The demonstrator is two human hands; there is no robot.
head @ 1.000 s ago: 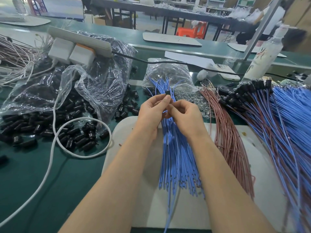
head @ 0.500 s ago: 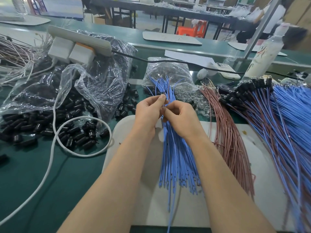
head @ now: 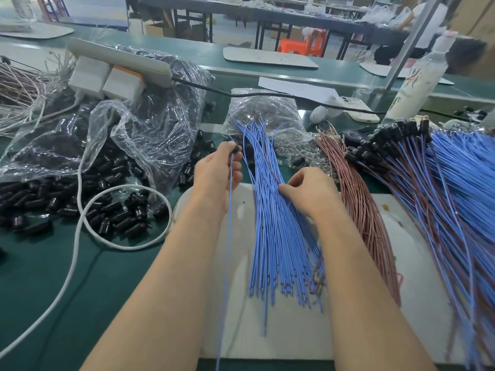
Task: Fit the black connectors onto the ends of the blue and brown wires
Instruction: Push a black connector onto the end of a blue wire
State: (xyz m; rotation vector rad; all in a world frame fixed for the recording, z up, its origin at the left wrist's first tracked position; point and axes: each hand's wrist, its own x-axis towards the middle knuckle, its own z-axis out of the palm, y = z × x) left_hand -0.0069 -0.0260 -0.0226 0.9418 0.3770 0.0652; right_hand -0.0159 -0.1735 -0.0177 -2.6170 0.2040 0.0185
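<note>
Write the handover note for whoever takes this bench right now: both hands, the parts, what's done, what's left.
Left hand: grips a black connector, with one blue wire running down from it.
Right hand: pinches into the blue bundle on the white mat.
Parts: brown bundle lies right of the blue; loose connectors are at left by the plastic bag.
Done: a capped pile at far right.
Left: both bundles; a brown wire for this connector is probably next.
</note>
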